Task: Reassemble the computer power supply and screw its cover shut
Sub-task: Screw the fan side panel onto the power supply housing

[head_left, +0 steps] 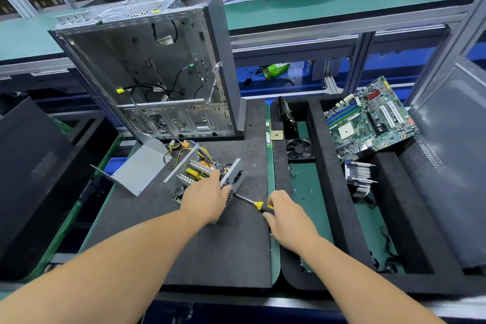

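Nearest the camera, two bare forearms reach over a dark foam mat (pixel 215 244). Right hand (pixel 286 218): fingers curled round the yellow-and-black handle of a screwdriver (pixel 252 202), whose shaft points left with its tip at the perforated end wall of the power supply (pixel 205 179). Left hand (pixel 207 197): laid over the near end of the supply, thumb against the perforated wall, fingers bent over the edge; it steadies the unit, though how firmly it grips cannot be told.

The supply sits mid-mat, tilted, its top open: heat sinks, yellow components and a bundle of coloured wires show inside. Whether a screw sits at the screwdriver tip is too small to tell. Judged from this, an internal fixing through the end wall is in hand; the closing step is not yet begun.

Just left of the supply lies the cover (pixel 139 173), a bent grey metal sheet, off the unit and resting on the mat edge. It remains to be fitted and screwed down.

Right of the mat, a foam tray (pixel 315 139) holds a fan (pixel 299 150), a heat sink (pixel 360 176) and a motherboard (pixel 368 121).

Farthest back stands an empty case (pixel 157 73), side open, loose cables inside.
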